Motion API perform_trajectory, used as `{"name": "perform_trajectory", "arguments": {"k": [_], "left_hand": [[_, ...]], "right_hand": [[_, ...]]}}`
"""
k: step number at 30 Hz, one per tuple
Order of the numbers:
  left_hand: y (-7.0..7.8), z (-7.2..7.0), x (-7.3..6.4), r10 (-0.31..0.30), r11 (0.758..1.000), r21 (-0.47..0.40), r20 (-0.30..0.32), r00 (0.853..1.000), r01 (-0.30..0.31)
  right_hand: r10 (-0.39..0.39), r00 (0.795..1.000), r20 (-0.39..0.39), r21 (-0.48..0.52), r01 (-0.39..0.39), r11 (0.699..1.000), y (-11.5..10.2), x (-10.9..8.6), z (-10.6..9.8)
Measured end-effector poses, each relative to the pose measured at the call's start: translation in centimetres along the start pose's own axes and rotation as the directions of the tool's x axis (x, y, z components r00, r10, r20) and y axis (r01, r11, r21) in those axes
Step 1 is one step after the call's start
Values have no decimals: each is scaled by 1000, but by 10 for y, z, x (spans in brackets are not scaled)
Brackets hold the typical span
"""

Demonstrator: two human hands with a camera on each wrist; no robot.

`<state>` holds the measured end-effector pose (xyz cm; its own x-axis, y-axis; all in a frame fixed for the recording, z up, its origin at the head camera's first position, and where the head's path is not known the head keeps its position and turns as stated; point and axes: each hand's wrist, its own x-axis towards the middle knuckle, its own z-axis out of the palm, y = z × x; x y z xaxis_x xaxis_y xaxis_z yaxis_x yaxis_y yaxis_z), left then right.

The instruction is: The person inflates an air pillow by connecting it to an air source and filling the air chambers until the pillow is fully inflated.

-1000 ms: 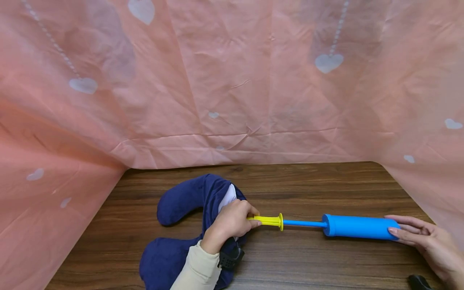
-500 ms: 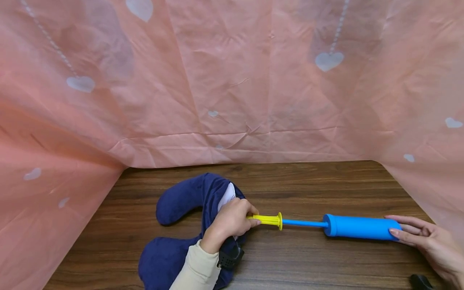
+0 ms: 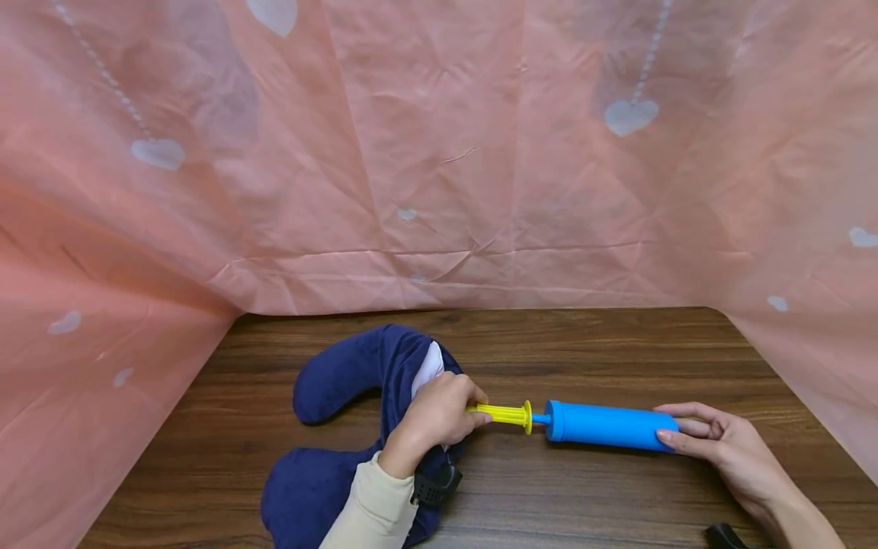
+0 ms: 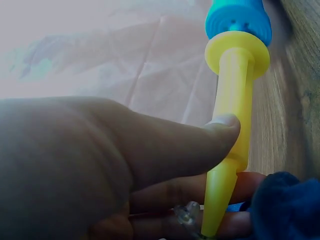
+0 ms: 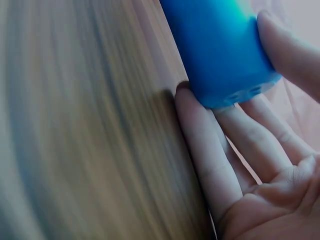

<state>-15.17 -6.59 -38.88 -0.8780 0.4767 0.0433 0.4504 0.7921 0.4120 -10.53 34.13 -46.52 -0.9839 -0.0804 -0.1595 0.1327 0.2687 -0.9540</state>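
Observation:
My left hand (image 3: 439,412) pinches the yellow nozzle (image 3: 506,414) of a hand air pump between thumb and fingers. The pump's blue barrel (image 3: 610,425) lies to the right, and my right hand (image 3: 727,450) grips its far end with thumb and fingertips. Only a short piece of blue rod (image 3: 541,418) shows between nozzle and barrel. Under my left hand lies a navy U-shaped neck pillow (image 3: 343,381), its white inner part (image 3: 429,367) showing through an opening. In the left wrist view, a clear plastic piece (image 4: 188,213) sits beside the tapered nozzle tip.
A dark wood-grain table (image 3: 583,503) carries everything. Pink cloth (image 3: 480,152) with pale hearts hangs behind it and along both sides. A black strap device (image 3: 437,486) is on my left wrist, and another dark piece (image 3: 724,535) shows near my right wrist.
My right hand has moved left with the blue barrel, so the rod has mostly slid inside and the barrel is close to the yellow flange. My left hand stays nearly still on the nozzle.

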Motion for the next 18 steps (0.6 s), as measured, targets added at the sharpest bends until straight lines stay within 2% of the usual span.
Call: {"name": "perform_trajectory", "arguments": {"k": [4, 8, 13, 18], "left_hand": [[1, 0, -1, -6, 1000, 12, 17, 1000, 6], [3, 0, -1, -8, 1000, 28, 35, 999, 7], [2, 0, -1, -4, 1000, 8, 37, 999, 4], [1, 1, 0, 13, 1000, -14, 29, 999, -13]], "right_hand": [[7, 1000, 11, -15, -7, 1000, -6, 4, 17], [20, 1000, 10, -21, -20, 1000, -7, 4, 23], [38, 999, -10, -24, -38, 999, -7, 4, 21], [31, 999, -28, -41, -32, 999, -3, 3, 6]]}}
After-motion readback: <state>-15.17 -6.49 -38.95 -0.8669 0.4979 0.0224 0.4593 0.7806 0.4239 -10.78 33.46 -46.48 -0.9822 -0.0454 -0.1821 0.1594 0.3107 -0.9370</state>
